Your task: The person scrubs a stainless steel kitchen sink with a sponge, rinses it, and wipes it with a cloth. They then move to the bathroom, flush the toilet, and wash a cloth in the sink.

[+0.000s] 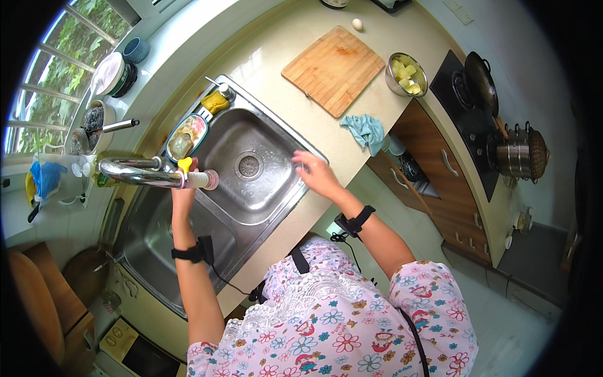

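My left hand point(188, 181) is at the chrome faucet point(136, 172), partly hidden behind the spout's end and its yellow clip; whether it grips anything is hidden. Over the right rim of the double-bowl steel sink point(275, 184) is my right hand point(314, 172), fingers apart and holding nothing. A patterned soap dish point(192, 126) with a soap bar point(180, 146) lies on the sink's back ledge, beside a yellow sponge point(215, 102). The upper bowl shows water drops round its drain point(248, 166).
On the counter are a wooden cutting board point(334, 70), an egg point(357, 24), a crumpled teal cloth point(365, 132) and a steel bowl point(390, 81) of cut pale-green pieces. A wok point(483, 85) and steamer pot point(513, 158) stand at the stove. One cabinet is open below.
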{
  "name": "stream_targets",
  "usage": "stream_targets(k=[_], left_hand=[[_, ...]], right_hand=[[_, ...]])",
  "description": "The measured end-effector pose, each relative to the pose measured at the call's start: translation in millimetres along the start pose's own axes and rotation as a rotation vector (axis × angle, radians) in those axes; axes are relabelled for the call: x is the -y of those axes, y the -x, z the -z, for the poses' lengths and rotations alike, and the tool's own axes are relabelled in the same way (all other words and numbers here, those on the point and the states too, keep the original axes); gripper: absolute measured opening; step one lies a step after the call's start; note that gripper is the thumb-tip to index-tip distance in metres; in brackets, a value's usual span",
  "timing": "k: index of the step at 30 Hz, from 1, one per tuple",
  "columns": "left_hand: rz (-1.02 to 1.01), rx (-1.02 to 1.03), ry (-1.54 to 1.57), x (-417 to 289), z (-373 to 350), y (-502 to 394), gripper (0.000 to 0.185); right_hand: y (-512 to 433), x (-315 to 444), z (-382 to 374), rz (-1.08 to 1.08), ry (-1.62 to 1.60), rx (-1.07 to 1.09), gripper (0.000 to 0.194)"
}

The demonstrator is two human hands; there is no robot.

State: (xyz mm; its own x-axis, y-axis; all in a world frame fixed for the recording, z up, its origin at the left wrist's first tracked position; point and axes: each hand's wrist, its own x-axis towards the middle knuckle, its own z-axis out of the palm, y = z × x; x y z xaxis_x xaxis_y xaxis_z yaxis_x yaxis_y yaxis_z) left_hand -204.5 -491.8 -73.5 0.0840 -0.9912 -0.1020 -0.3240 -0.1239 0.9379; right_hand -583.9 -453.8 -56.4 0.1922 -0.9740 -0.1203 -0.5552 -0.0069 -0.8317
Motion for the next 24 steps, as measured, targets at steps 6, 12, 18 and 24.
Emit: stream_targets(k=[6, 12, 18, 24], left_hand=[[0.16, 0.182, -0.171, -43.9, 32.8, 80.9, 0.026], [0.273, 0.056, -0.16, -64.9, 47.8, 148.6, 0.026], [0.307, -0.011, 0.015, -72.4, 42.8, 191.5, 0.03], [0.379, 0.046, 0.661, -99.1, 36.1, 220.6, 0.039]], right_hand=[[-26.3, -53.8, 61.8, -0.107, 0.688, -0.732, 0.034], [-47.3, -92.3, 75.0, -0.465, 0.738, -0.576, 0.021], [-5.1, 4.7, -15.0, 0.005, 0.256, -0.311, 0.015], [68.2, 185.0, -142.4, 0.254, -0.155, 0.166, 0.02]])
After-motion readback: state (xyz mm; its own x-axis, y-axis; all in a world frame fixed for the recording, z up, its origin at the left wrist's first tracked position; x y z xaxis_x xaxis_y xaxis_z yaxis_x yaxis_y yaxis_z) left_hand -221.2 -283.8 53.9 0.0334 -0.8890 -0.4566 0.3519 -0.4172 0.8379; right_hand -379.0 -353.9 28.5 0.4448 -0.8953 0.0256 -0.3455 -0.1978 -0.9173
